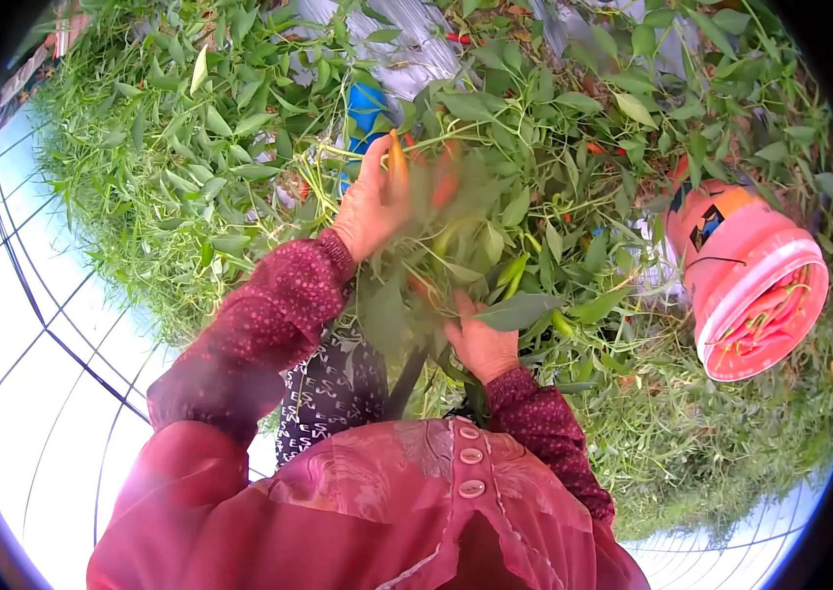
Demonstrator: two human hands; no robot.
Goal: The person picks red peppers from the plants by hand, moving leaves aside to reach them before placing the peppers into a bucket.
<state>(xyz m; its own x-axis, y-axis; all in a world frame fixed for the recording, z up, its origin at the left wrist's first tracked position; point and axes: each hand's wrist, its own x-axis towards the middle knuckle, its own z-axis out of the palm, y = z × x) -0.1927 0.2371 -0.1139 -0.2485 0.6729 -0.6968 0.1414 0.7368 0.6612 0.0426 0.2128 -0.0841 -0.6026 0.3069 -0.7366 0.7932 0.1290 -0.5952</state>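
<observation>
My left hand (375,208) is raised among the pepper plants, its fingers closed about an orange chili pepper (398,165) that points upward. Just right of it, a red chili pepper (446,175) shows blurred. Lower down, my right hand (488,346) reaches into the foliage with its thumb and a finger bent toward a stem. Leaves hide its fingertips and whatever they grip. Close above this hand hang green peppers (512,273), beside a broad leaf (519,312).
At the right, a pink bucket (721,236) lies tilted among the plants, with red peppers (768,320) inside. A blue object (365,103) shows behind the left hand. Silvery ground sheeting (406,44) runs between dense plants. Patterned trousers (333,398) are below.
</observation>
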